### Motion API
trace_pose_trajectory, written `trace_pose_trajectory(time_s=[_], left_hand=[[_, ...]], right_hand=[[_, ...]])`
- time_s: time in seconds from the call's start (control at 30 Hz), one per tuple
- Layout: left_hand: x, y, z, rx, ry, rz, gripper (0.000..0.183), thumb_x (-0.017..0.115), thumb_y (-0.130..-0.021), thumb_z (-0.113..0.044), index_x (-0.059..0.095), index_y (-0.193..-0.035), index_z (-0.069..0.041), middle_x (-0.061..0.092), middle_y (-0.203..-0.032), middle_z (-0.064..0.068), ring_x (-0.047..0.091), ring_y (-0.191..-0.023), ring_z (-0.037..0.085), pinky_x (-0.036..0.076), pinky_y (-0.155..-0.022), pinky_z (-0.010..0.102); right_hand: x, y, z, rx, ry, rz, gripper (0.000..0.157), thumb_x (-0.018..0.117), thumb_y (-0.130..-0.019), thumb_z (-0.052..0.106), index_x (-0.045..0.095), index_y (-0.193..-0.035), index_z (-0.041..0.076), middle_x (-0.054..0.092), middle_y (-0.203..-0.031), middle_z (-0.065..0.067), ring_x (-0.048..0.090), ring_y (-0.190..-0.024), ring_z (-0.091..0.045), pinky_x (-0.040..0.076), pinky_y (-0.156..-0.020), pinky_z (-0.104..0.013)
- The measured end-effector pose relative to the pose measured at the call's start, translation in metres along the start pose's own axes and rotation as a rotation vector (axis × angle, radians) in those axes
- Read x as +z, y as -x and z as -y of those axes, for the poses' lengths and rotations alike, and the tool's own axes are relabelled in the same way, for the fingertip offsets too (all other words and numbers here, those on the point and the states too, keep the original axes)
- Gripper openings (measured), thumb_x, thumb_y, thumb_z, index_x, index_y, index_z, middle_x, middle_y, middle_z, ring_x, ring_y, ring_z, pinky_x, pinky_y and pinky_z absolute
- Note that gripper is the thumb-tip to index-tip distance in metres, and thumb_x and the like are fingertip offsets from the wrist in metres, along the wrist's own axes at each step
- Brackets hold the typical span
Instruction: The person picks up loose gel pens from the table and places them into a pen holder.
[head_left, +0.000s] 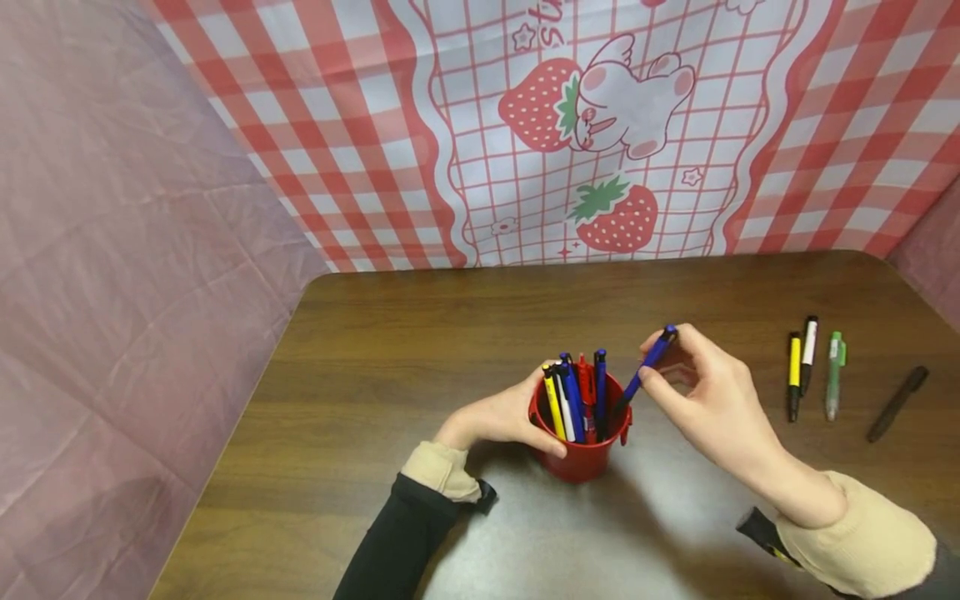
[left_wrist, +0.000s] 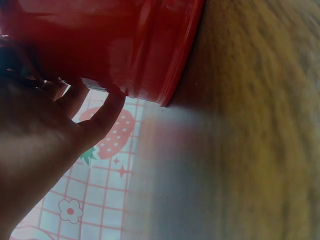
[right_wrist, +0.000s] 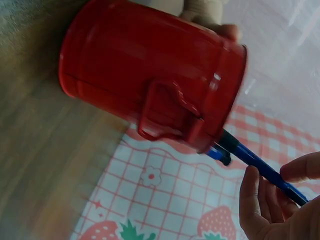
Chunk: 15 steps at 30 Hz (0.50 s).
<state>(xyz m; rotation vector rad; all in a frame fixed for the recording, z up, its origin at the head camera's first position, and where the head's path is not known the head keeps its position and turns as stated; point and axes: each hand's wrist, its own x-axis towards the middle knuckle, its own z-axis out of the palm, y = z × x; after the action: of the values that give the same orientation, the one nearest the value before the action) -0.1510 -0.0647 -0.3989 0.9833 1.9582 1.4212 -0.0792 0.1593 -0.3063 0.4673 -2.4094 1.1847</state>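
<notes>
On the brown table (head_left: 450, 317), at lower centre of the frame, the left hand (head_left: 498, 417) wraps around the red metal cup (head_left: 579, 454), steadying it. The right hand (head_left: 705, 400) pinches a blue pen (head_left: 647, 367) leaning tip-down over the cup's right rim. I'd tilt it upright and ease it between the pens (head_left: 576, 400) already standing inside. It's slim, blue-barrelled, dark-tipped.

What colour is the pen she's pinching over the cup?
Blue with a black tip; the pen leans into the red cup, clearest in the head view.
</notes>
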Motion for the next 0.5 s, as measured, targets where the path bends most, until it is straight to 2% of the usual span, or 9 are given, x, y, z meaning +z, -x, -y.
trace_pose_trajectory(time_s=[0.2,0.5], left_hand=[[0.001,-0.001,0.001,0.001,0.01,0.003,0.087,0.079,-0.067,-0.007,0.023,-0.132,-0.018,0.045,-0.126,0.0,0.046,-0.112,0.006,0.038,-0.097,0.022],[0.0,-0.002,0.001,0.026,0.016,0.012,0.088,0.079,-0.067,-0.004,0.021,-0.132,-0.018,0.045,-0.128,0.001,0.047,-0.112,0.007,0.039,-0.097,0.023]], right_hand=[[0.01,0.003,-0.005,-0.008,0.099,0.063,0.012,0.062,-0.084,0.005,0.059,-0.095,0.009,0.063,-0.088,-0.002,0.054,-0.075,0.001,0.044,-0.065,-0.007],[0.019,0.003,-0.011,-0.014,0.136,0.093,0.006,0.059,-0.087,0.011,0.061,-0.093,0.01,0.064,-0.089,0.002,0.057,-0.074,-0.005,0.047,-0.065,-0.013]])
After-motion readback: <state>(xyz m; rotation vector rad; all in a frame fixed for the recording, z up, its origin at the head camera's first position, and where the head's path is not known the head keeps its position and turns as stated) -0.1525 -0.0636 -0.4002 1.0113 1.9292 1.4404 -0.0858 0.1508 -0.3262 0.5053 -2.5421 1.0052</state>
